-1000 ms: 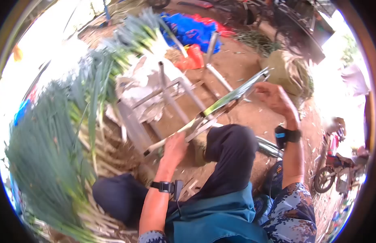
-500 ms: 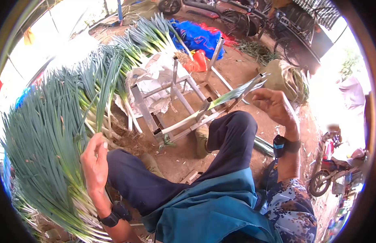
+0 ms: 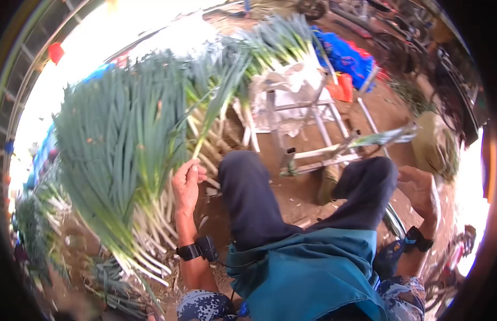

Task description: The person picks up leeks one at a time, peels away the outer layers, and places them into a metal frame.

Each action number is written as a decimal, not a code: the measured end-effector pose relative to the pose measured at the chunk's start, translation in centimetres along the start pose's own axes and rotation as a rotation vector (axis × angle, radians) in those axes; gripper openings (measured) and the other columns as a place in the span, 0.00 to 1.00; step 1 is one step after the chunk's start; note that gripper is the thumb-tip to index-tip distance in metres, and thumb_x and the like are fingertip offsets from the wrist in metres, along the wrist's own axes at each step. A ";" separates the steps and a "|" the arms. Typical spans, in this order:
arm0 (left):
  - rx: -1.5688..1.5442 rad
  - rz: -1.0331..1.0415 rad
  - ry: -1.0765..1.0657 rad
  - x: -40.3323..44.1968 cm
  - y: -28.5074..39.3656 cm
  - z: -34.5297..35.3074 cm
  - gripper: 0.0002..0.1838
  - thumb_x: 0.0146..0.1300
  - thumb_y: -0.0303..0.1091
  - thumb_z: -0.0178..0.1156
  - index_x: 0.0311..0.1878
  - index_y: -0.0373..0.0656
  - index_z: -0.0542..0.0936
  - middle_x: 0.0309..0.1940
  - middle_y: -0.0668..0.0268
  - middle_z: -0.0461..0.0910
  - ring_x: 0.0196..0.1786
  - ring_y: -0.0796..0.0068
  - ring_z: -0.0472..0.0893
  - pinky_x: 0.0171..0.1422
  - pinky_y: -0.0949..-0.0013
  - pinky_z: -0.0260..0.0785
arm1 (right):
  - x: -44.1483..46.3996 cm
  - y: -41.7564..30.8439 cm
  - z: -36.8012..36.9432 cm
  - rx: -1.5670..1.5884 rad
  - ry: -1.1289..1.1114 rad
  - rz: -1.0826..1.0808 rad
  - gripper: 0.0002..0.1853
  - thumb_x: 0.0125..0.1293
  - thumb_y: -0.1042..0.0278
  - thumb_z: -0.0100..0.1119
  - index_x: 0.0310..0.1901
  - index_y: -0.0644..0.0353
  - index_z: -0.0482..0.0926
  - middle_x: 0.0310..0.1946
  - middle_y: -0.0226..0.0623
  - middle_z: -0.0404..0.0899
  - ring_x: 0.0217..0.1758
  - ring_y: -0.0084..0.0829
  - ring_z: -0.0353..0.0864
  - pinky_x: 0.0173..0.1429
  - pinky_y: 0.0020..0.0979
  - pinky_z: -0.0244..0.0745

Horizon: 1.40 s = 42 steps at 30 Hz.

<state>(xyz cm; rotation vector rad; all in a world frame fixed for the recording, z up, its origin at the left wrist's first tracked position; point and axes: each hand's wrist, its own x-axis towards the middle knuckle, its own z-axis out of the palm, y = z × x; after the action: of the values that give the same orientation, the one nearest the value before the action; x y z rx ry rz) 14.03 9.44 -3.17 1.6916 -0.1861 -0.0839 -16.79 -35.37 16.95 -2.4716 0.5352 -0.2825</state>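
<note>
My left hand (image 3: 188, 187) is raised at the edge of a large pile of long green onions (image 3: 125, 139). Its thumb and fingers are pinched at the lower pale part of one green onion (image 3: 210, 124), whose leaves point up and away. Beside my right knee is my right hand (image 3: 418, 193), loosely curled, with nothing visible in it. In front of my knees stands a metal frame (image 3: 326, 128) of square tubes. Another green onion (image 3: 378, 138) lies across the frame's near side, its leaves toward the right.
White sacking (image 3: 296, 80) lies behind the frame, with blue netting (image 3: 342, 56) and an orange-red bag (image 3: 342, 88) farther back. A stuffed sack (image 3: 435, 144) stands at the right. Vehicles are parked behind. Scraps litter the dirt floor, and more green onions (image 3: 117, 286) lie at lower left.
My view has swung left, so the pile and frame appear farther right. My right hand has lowered toward my right knee. My left hand stays at the same green onion.
</note>
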 end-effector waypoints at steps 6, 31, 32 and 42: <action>0.039 -0.656 0.262 -9.2 -19.2 -7.7 0.09 0.72 0.34 0.55 0.47 0.41 0.80 0.31 0.64 0.83 0.27 0.76 0.80 0.31 0.72 0.74 | 8.9 -6.4 4.7 -0.039 -0.058 -0.418 0.19 0.55 0.76 0.70 0.50 0.66 0.82 0.36 0.41 0.85 0.38 0.35 0.84 0.46 0.33 0.78; 0.771 -0.550 0.253 1.3 -28.8 -7.2 0.16 0.59 0.34 0.64 0.46 0.33 0.77 0.39 0.43 0.82 0.45 0.41 0.82 0.52 0.51 0.71 | 22.4 -5.7 22.2 -0.012 -0.451 -0.527 0.18 0.53 0.77 0.71 0.46 0.66 0.80 0.35 0.48 0.82 0.37 0.52 0.81 0.42 0.44 0.75; 0.723 -0.521 0.214 0.5 -27.4 -6.0 0.16 0.59 0.33 0.64 0.46 0.33 0.77 0.38 0.45 0.82 0.44 0.43 0.83 0.51 0.52 0.72 | 22.4 -5.6 22.2 -0.014 -0.460 -0.530 0.17 0.54 0.76 0.71 0.46 0.66 0.80 0.35 0.48 0.82 0.38 0.53 0.81 0.42 0.44 0.75; -0.044 -0.653 0.063 -6.1 -12.8 -2.0 0.21 0.65 0.30 0.63 0.57 0.34 0.70 0.33 0.62 0.82 0.28 0.79 0.81 0.32 0.75 0.74 | 21.4 -9.0 20.5 0.289 -0.583 -0.511 0.14 0.62 0.76 0.68 0.49 0.68 0.80 0.36 0.45 0.84 0.38 0.40 0.87 0.44 0.36 0.80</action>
<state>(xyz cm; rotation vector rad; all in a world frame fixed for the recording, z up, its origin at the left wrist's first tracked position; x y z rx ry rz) 9.27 13.98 -15.88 1.6499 0.4189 -0.5149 11.61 -27.65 7.47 -2.2175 -0.3603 0.1612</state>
